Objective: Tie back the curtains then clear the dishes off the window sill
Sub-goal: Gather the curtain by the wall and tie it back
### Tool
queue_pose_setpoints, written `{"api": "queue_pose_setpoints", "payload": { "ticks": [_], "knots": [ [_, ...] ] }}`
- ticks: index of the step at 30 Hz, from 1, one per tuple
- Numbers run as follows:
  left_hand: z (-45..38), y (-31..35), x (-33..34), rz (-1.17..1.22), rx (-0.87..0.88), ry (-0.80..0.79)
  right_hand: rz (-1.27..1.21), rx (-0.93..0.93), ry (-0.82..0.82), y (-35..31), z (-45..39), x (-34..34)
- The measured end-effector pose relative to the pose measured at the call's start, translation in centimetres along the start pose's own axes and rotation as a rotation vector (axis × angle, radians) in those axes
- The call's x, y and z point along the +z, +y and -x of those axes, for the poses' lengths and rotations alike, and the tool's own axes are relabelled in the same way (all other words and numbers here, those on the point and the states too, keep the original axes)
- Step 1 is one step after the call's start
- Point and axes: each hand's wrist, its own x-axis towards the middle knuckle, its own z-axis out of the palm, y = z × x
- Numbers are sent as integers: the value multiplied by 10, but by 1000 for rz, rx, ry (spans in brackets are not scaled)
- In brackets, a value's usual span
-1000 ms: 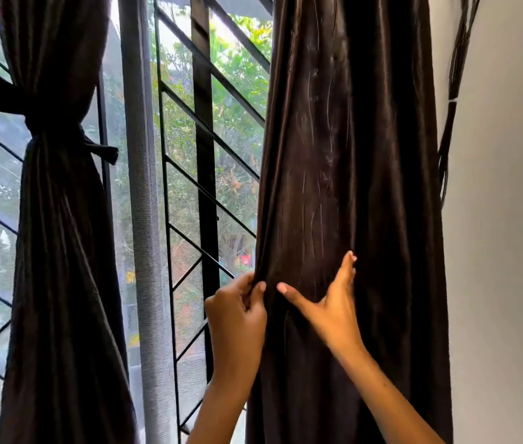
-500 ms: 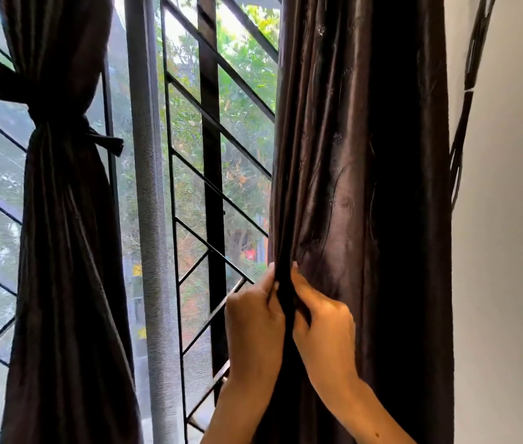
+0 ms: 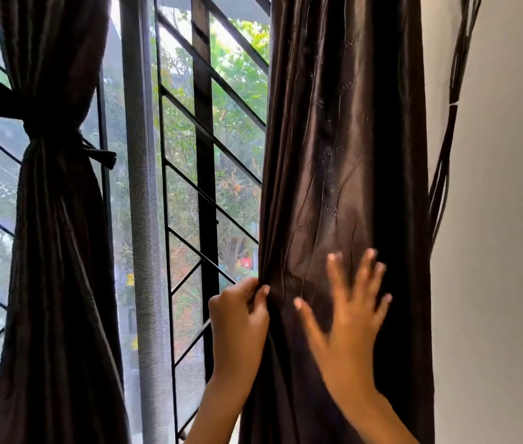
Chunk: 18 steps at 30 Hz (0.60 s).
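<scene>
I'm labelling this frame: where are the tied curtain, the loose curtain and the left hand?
tied curtain (image 3: 58, 251), head view, on the folds below the tie.
loose curtain (image 3: 333, 139), head view, on the shiny front folds.
left hand (image 3: 237, 318), head view, on the back of the hand.

The right curtain is dark brown cloth with a satin sheen, creased and faintly stitched. The left curtain is the same glossy fabric, cinched by a matching cloth tie. The window grille looks like matt black metal. The wall is smooth, matt paint.
</scene>
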Motion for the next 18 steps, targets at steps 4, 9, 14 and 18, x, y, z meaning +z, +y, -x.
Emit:
{"api": "queue_pose_setpoints", "payload": {
  "ticks": [4, 9, 14, 18],
  "knots": [
    [0, -4, -1, 76, -43, -13, -311, 211, -159, -2, -17, 2],
    [6, 2, -1, 97, 13, -24, -185, 0, -347, -11, 8, 14],
    [8, 7, -4, 7, 102, -5, -258, -82, -359, -16, 18, 10],
    [10, 9, -2, -37, 110, 11, -201, -136, -427, -24, 22, 3]
  ]
}}
